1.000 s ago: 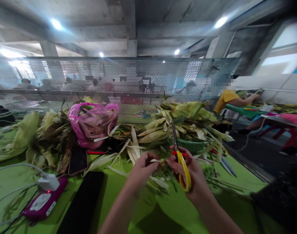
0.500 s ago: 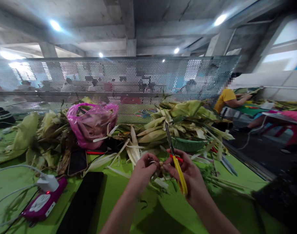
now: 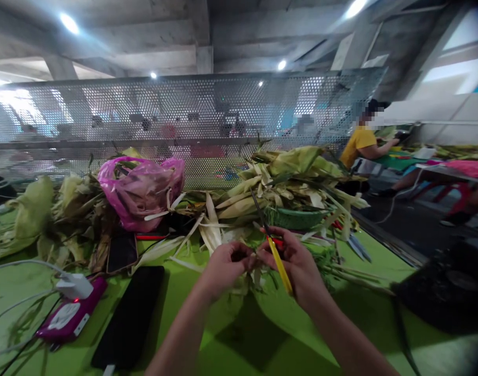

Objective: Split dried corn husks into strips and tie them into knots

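My left hand (image 3: 226, 267) is closed in a pinch above the green table, its fingertips meeting those of my right hand. Between them is a small piece of corn husk (image 3: 256, 278), pale and mostly hidden by the fingers. My right hand (image 3: 299, 269) also pinches at that spot while keeping a pair of scissors (image 3: 279, 265) in its grasp. The scissors have a yellow and red handle, and their dark blades point up and away. Beyond the hands lies a heap of dried corn husks (image 3: 239, 206), partly over a green basket (image 3: 297, 218).
A pink plastic bag (image 3: 142, 201) of husks stands at the back left. Nearer are a black phone-like slab (image 3: 131, 318), a purple power strip (image 3: 72, 316) and a dark phone (image 3: 122, 251). Other scissors (image 3: 359, 247) lie right. A perforated metal screen (image 3: 207, 115) rises behind; a person in yellow (image 3: 358, 148) sits beyond.
The whole view has shifted slightly, with things sitting higher and a bit further left. Both hands stay together at the husk, and the scissors remain in my right hand.
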A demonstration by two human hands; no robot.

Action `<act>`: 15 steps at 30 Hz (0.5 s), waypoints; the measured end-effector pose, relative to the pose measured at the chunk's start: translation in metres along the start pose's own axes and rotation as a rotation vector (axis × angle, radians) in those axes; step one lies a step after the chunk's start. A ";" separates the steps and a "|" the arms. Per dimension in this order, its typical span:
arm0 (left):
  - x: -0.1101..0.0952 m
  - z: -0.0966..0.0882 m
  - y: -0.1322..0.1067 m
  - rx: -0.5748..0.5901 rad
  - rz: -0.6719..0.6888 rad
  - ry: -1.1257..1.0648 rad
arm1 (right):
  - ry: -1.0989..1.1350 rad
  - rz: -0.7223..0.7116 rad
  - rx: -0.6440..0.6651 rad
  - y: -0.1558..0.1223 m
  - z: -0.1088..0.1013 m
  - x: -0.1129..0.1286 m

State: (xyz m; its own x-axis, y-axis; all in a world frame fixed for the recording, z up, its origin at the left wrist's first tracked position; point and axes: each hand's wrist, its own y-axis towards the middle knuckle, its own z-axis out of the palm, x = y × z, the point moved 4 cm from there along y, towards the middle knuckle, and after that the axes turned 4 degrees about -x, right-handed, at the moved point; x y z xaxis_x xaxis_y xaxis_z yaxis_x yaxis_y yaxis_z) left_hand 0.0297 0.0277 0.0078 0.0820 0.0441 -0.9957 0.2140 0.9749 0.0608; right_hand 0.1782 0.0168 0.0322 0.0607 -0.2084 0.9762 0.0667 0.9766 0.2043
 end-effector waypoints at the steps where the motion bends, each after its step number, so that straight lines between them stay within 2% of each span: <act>1: 0.001 0.000 0.001 -0.023 -0.007 -0.047 | 0.001 0.006 -0.007 -0.001 0.000 0.001; 5: -0.001 -0.005 0.002 -0.133 0.006 -0.240 | 0.028 0.068 0.004 -0.002 0.003 -0.003; 8: -0.005 -0.007 0.001 -0.156 0.013 -0.300 | 0.055 0.132 0.034 0.000 0.006 -0.009; 15: -0.009 -0.007 -0.003 -0.035 -0.048 -0.360 | 0.155 0.141 -0.009 0.000 0.002 -0.009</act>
State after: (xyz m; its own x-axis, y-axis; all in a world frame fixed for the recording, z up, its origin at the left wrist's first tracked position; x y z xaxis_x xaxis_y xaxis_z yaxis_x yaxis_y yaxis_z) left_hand 0.0218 0.0254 0.0165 0.4111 -0.0758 -0.9084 0.1933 0.9811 0.0056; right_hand 0.1756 0.0188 0.0237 0.2225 -0.0763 0.9719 0.0560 0.9963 0.0654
